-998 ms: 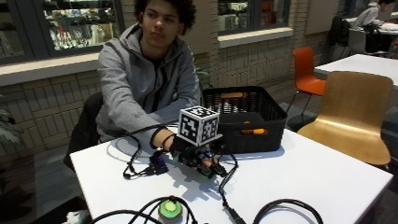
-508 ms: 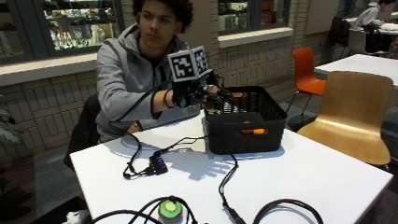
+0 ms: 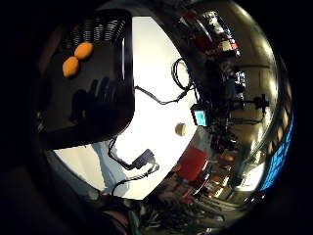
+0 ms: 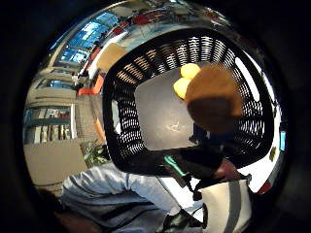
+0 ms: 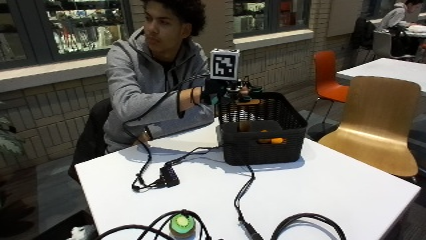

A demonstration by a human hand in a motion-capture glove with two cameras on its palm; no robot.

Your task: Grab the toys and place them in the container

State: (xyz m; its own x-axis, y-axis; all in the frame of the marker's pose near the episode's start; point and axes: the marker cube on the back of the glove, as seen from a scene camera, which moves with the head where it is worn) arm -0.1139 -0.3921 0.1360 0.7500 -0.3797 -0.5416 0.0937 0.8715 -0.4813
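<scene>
A person in a grey hoodie sits at the far side of a white table [image 5: 346, 185] and holds the gloved right hand [image 5: 234, 93] above the far rim of a black slotted basket [image 5: 263, 134], which stands on the table towards its far edge. The fingers are curled round a brown, rounded toy [image 4: 214, 97]; in the thumb-side palm view it sits close against the palm, directly over the open basket, and in the outside view only a small reddish-brown bit of it shows between the fingers. On the basket's dark floor lie two orange toys [image 3: 77, 58], touching each other near one wall; from outside, one orange piece shows through the basket's slots on the near side. At the near edge of the table, well apart from the basket, sits a small green-topped round toy [image 5: 181, 224] among black cables. A cable runs from under the basket's near side towards the near edge, and a small black adapter block [image 5: 168, 177] lies on the table to the left of the basket. A pale wooden chair [image 5: 379, 125] stands at the right of the table, and an orange chair [image 5: 328, 77] farther back.
</scene>
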